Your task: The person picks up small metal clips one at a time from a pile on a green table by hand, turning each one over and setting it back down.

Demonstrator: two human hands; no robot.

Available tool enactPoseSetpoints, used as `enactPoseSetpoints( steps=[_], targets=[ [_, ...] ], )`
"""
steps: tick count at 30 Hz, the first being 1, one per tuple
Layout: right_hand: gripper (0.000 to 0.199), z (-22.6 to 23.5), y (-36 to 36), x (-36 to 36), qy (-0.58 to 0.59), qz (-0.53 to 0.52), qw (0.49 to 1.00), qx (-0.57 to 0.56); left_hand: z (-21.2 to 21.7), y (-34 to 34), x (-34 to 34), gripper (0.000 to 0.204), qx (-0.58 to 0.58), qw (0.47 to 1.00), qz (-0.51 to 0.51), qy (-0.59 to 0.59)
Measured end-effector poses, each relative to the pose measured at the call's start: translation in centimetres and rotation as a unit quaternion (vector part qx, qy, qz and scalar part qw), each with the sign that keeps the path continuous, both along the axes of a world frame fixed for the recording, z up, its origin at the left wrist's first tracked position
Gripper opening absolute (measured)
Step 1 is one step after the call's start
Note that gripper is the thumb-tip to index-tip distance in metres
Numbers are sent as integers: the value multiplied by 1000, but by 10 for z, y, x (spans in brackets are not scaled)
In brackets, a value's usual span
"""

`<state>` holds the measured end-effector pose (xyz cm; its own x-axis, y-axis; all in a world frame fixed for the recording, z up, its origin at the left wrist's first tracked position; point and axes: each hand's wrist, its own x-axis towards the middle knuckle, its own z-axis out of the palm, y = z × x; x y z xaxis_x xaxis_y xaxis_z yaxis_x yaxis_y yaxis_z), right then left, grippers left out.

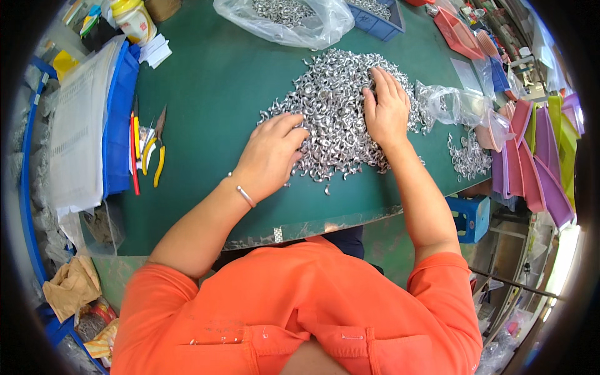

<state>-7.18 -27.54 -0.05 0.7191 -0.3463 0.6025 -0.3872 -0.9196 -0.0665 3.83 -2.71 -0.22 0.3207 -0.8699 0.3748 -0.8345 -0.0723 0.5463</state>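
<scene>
A broad heap of small curved silvery metal pieces [334,112] lies on the green table top [206,81]. My left hand [272,153], with a silver bangle at the wrist, rests against the heap's left edge, its slightly bent fingers touching the pieces. On the heap's right side lies my right hand [389,112], palm down, thumb apart from the fingers. Neither hand shows a piece gripped in it, though both palms are hidden. A few pieces lie loose at the near edge of the heap.
Beyond the heap are a clear plastic bag [325,28] of similar pieces and a blue bin [390,28]. Metal rings [469,156] lie at the right, near pink and purple trays [525,156]. Yellow-handled pliers [159,162] and a blue paper holder [119,125] are at left.
</scene>
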Motion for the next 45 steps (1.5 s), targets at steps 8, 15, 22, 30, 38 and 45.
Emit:
enactPoseSetpoints(
  steps=[8, 15, 22, 30, 38, 45],
  targets=[
    [36, -8, -27, 16, -25, 52, 998, -20, -7, -3, 1, 30, -42, 998, 41, 28],
    [31, -6, -46, 33, -4, 99, 995, -13, -7, -5, 0, 25, -54, 997, 52, 31],
    [29, -11, -54, 50, -33, 101, 994, -2, -8, -6, 9, 18, -153, 984, 70, 54],
    [30, -17, -59, 56, -40, 55, 998, -18, -7, -2, -5, 39, -29, 999, -3, -21],
    [33, -14, -56, 59, -19, -5, 1000, 5, -10, -7, -1, 26, -42, 999, 20, -4],
    [30, -15, -51, 57, -21, 2, 1000, 14, -12, -10, -2, 25, -69, 997, 28, 9]
  ],
)
